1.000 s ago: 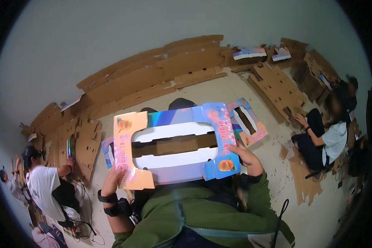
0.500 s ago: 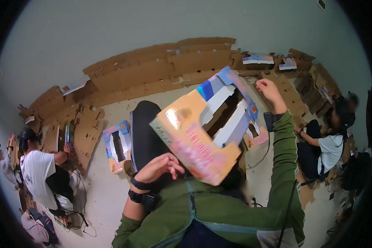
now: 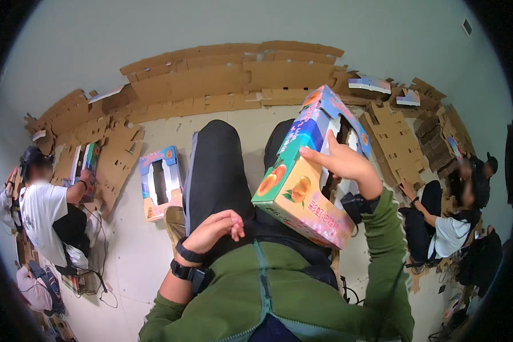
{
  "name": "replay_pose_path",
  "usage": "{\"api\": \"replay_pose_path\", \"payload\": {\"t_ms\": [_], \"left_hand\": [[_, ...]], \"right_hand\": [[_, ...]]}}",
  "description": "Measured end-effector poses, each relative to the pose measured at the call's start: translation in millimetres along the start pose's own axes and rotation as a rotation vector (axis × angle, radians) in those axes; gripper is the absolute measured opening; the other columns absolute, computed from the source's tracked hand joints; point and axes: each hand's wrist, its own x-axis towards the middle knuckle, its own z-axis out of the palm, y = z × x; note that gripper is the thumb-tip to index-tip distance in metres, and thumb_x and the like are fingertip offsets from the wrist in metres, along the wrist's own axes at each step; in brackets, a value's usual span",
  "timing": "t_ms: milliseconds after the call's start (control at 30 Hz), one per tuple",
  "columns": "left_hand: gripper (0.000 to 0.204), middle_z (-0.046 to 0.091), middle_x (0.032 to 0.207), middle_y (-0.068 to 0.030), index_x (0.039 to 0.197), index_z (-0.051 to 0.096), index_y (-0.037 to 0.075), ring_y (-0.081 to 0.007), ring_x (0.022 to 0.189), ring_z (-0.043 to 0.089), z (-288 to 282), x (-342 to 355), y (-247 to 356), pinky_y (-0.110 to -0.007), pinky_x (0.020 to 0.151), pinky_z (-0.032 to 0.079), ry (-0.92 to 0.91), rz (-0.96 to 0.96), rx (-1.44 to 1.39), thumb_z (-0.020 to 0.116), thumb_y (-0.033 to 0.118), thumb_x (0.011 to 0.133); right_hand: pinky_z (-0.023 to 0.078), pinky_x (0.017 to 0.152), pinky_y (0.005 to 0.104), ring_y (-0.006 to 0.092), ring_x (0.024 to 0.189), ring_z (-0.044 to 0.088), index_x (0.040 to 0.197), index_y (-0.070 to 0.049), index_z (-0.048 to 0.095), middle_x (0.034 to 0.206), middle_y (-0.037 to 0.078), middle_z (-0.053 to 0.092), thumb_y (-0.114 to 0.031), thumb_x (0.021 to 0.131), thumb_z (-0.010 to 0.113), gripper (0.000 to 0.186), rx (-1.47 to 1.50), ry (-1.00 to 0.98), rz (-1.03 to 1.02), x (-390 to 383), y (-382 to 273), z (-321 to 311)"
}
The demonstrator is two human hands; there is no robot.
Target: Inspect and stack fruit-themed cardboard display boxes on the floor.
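A colourful printed cardboard box [image 3: 309,196], with fruit pictures on its side and a long cut-out in its top, rests tilted on my right thigh. My right hand [image 3: 347,164] grips it at the edge of the cut-out, thumb against the coloured side and the other fingers partly hidden in the opening. Over my lap, my left hand [image 3: 219,229] is loosely closed, fingers curled together, with nothing visible in it. It is a little left of the box and apart from it.
A second printed box [image 3: 161,183] stands on the pale floor [image 3: 134,248] left of my left leg. Flattened brown cardboard [image 3: 205,82] lines the wall ahead. People work with similar boxes at left [image 3: 45,214] and right [image 3: 447,228]. Another cardboard sheet [image 3: 396,139] lies ahead right.
My right hand has come down from beside the box and taken hold of it. The box has turned and now shows its fruit-printed side. My left hand's fingers have curled closer together.
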Motion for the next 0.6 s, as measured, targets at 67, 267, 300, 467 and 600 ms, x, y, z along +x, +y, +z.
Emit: {"api": "replay_pose_path", "payload": {"t_ms": [67, 267, 300, 467, 600], "left_hand": [[0.019, 0.068, 0.102, -0.0081, 0.111, 0.064, 0.002, -0.0181, 0.095, 0.069, -4, -1, -3, -0.031, 0.085, 0.055, 0.038, -0.02, 0.002, 0.052, 0.017, 0.112], [0.019, 0.071, 0.103, -0.0085, 0.114, 0.064, 0.001, -0.0143, 0.092, 0.068, -7, -1, 30, -0.029, 0.086, 0.055, 0.082, 0.0, 0.229, 0.058, 0.018, 0.111], [0.019, 0.072, 0.105, -0.0084, 0.115, 0.064, 0.0, -0.0129, 0.094, 0.067, -9, -5, 40, -0.028, 0.087, 0.055, 0.092, 0.01, 0.266, 0.061, 0.018, 0.111], [0.015, 0.072, 0.105, -0.0084, 0.117, 0.064, -0.001, -0.0159, 0.1, 0.07, -45, -33, 90, -0.03, 0.09, 0.057, 0.304, 0.168, 0.433, 0.062, 0.012, 0.109], [0.013, 0.071, 0.097, -0.0062, 0.113, 0.064, 0.0, -0.0135, 0.091, 0.069, -88, -43, 122, -0.03, 0.086, 0.056, 0.649, 0.201, 0.556, 0.063, 0.012, 0.108]], "right_hand": [[0.055, 0.059, 0.035, 0.0262, 0.074, 0.069, 0.16, 0.022, 0.003, 0.095, 0.025, 0.067, -0.092, 0.074, 0.067, 0.156, -0.004, 0.037, 0.021, 9, 12, 3], [0.061, 0.085, 0.037, 0.0263, 0.128, 0.064, 0.167, 0.001, 0.022, 0.151, 0.02, 0.056, -0.057, 0.09, 0.071, 0.108, 0.516, 0.077, -0.002, 77, 88, -21], [0.06, 0.091, 0.0387, 0.0269, 0.128, 0.064, 0.163, -0.001, 0.031, 0.149, 0.018, 0.058, -0.05, 0.095, 0.068, 0.091, 0.712, 0.025, -0.024, 92, 102, -23], [0.055, 0.108, 0.0401, 0.0268, 0.127, 0.065, 0.154, -0.002, 0.048, 0.147, 0.016, 0.06, -0.027, 0.101, 0.061, 0.06, 1.081, -0.084, -0.124, 125, 166, -29], [0.056, 0.104, 0.0388, 0.0244, 0.124, 0.066, 0.163, 0.0, 0.034, 0.14, 0.013, 0.062, -0.023, 0.095, 0.069, 0.08, 1.185, 0.131, -0.242, 131, 195, -63]]}}
